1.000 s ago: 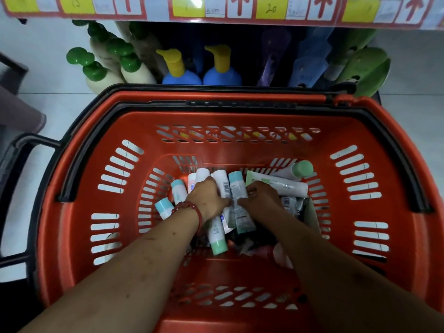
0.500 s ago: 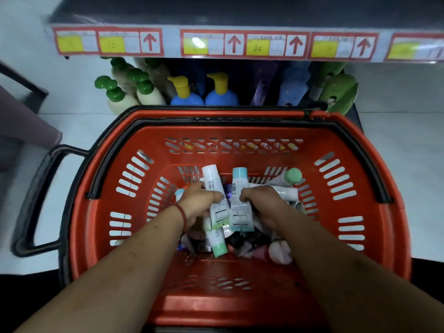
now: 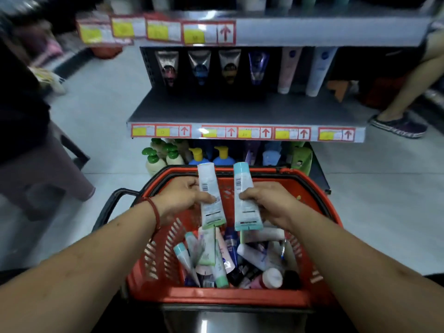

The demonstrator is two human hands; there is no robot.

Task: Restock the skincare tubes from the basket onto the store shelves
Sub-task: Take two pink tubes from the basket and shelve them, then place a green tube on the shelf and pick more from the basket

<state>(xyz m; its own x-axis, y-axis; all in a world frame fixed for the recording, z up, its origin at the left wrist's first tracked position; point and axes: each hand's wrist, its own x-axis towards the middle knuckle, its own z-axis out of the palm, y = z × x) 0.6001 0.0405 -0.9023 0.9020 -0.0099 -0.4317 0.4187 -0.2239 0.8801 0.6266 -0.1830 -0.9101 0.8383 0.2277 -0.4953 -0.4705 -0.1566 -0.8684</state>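
Observation:
A red basket (image 3: 319, 207) stands in front of me with several skincare tubes (image 3: 225, 258) piled in its bottom. Above it my left hand (image 3: 182, 198) grips a white tube with a white cap (image 3: 210, 191), held upright. Beside it, my right hand (image 3: 269, 203) grips a white tube with a light blue cap (image 3: 243, 188), cap upward too. Behind the basket the middle shelf (image 3: 240, 111) carries a row of tubes (image 3: 230, 66) standing at its back, with bare shelf in front of them.
Pump bottles (image 3: 168, 156) fill the lowest shelf just behind the basket. Price labels with red arrows (image 3: 264, 133) line the shelf edges. A person's leg and shoe (image 3: 401, 116) stand at the right of the shelf. A purple stool (image 3: 45, 174) sits on the left.
Both hands have risen out of the basket, each lifting one tube upright. My view has tilted up and back, bringing the middle and upper shelves into sight.

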